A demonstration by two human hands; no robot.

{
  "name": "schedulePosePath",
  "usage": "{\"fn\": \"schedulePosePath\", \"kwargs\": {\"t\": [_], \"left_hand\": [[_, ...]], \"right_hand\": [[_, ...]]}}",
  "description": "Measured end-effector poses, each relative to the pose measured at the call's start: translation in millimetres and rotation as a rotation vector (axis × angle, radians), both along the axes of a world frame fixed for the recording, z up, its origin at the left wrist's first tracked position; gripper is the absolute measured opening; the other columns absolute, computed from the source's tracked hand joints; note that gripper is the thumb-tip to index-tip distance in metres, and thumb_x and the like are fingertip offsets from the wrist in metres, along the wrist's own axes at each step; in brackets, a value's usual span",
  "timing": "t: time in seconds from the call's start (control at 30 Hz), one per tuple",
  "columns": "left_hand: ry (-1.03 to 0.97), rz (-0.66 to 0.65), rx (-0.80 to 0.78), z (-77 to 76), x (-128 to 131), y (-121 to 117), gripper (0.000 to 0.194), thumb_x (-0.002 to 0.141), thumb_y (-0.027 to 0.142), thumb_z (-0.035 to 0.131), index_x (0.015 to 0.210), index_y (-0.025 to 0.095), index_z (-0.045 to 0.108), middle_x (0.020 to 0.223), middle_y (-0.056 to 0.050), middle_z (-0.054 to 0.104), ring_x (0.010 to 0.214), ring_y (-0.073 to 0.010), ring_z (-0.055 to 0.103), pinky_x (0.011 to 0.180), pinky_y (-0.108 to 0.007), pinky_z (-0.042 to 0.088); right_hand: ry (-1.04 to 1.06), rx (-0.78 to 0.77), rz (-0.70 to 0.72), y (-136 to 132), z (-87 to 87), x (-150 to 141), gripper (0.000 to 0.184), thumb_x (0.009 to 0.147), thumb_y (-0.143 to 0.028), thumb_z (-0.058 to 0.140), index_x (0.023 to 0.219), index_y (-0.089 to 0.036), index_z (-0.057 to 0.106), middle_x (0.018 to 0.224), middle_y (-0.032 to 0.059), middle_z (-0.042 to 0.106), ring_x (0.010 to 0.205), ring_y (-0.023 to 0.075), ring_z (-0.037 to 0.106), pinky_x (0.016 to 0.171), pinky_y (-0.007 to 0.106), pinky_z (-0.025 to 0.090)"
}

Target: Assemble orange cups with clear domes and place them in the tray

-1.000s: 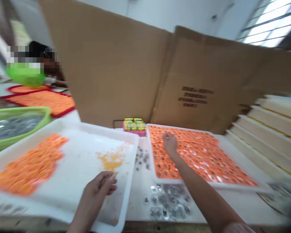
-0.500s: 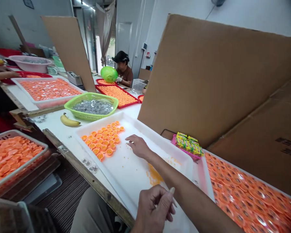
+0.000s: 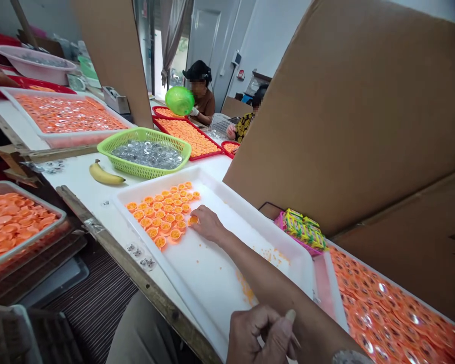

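Note:
My right hand (image 3: 208, 223) reaches over the white tray (image 3: 208, 298), fingers closed at a small orange cup (image 3: 192, 220) with orange-yellow bits in it. That cup is beside a cluster of similar orange cups (image 3: 168, 208) standing in the tray's far left part. Low in the view, in front of my right forearm, my left hand (image 3: 261, 336) is closed with thumb and fingers pinched together. Whatever it may hold is hidden. Loose orange crumbs (image 3: 246, 288) lie on the tray floor under and beside my right forearm.
Beyond the tray stand a green basket of clear pieces (image 3: 147, 156) and a banana (image 3: 105, 174). A large cardboard sheet (image 3: 345, 116) rises on the right, near a pink basket of yellow packets (image 3: 303, 230). Co-workers sit at the back; one holds a green bowl (image 3: 179, 100).
My right hand has moved slightly left to the cup cluster, and its fingers have closed at an orange cup. My left hand stays pinched. The view has shifted, showing another co-worker behind the cardboard.

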State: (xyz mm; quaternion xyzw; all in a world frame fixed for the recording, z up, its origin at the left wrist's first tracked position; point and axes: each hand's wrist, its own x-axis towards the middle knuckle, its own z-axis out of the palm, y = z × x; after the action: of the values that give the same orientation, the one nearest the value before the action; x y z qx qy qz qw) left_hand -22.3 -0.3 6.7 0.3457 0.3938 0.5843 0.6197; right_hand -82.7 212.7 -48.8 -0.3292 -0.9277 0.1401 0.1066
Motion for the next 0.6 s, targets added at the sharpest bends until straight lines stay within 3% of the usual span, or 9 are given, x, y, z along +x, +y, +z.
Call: {"fn": "schedulePosePath", "kwargs": {"t": [0.13,0.27,0.37,0.47,0.6], "left_hand": [[0.02,0.065,0.027,3.2,-4.6,-0.3,0.042,0.079,0.055,0.051,0.06,0.018,0.058,0.051,-0.003,0.054,0.045,-0.0118,0.048,0.046,-0.025,0.036],[0.1,0.315,-0.018,1.3,-8.5,1.6,0.024,0.081,0.044,0.054,0.082,0.02,0.059,0.065,0.0,0.052,0.062,-0.0145,0.048,0.059,-0.024,0.038],[0.121,0.492,-0.075,-2.5,-10.1,5.9,0.026,0.083,0.04,0.053,0.102,0.022,0.054,0.083,-0.001,0.054,0.073,-0.0149,0.048,0.066,-0.023,0.039],[0.15,0.495,-0.066,-5.8,-9.8,10.9,0.03,0.084,0.039,0.051,0.111,0.025,0.053,0.104,-0.002,0.054,0.085,-0.0149,0.048,0.07,-0.023,0.038],[0.114,0.418,-0.053,-6.5,-7.3,14.3,0.028,0.084,0.038,0.051,0.107,0.026,0.058,0.12,-0.001,0.054,0.095,-0.014,0.049,0.071,-0.021,0.037]], "right_hand": [[0.098,-0.103,-0.017,-17.6,22.3,35.9,0.026,0.072,-0.027,0.07,0.095,-0.019,0.062,0.093,0.0035,0.056,0.083,0.0158,0.054,0.075,0.029,0.042],[0.239,-0.148,-0.022,-53.4,61.7,93.6,0.022,0.073,-0.023,0.069,0.095,-0.021,0.065,0.094,0.0029,0.057,0.079,0.0131,0.054,0.072,0.026,0.043],[0.304,-0.206,-0.045,-86.7,87.8,139.3,0.022,0.076,-0.025,0.067,0.098,-0.022,0.065,0.095,0.0026,0.057,0.076,0.012,0.054,0.069,0.025,0.045],[0.342,-0.17,-0.049,-116.4,102.0,175.0,0.024,0.078,-0.025,0.064,0.102,-0.023,0.064,0.096,0.0033,0.056,0.079,0.013,0.054,0.073,0.026,0.046],[0.261,-0.034,0.017,-139.7,105.4,202.2,0.026,0.08,-0.018,0.061,0.106,-0.023,0.063,0.099,0.0054,0.056,0.093,0.0171,0.053,0.083,0.03,0.043]]}}
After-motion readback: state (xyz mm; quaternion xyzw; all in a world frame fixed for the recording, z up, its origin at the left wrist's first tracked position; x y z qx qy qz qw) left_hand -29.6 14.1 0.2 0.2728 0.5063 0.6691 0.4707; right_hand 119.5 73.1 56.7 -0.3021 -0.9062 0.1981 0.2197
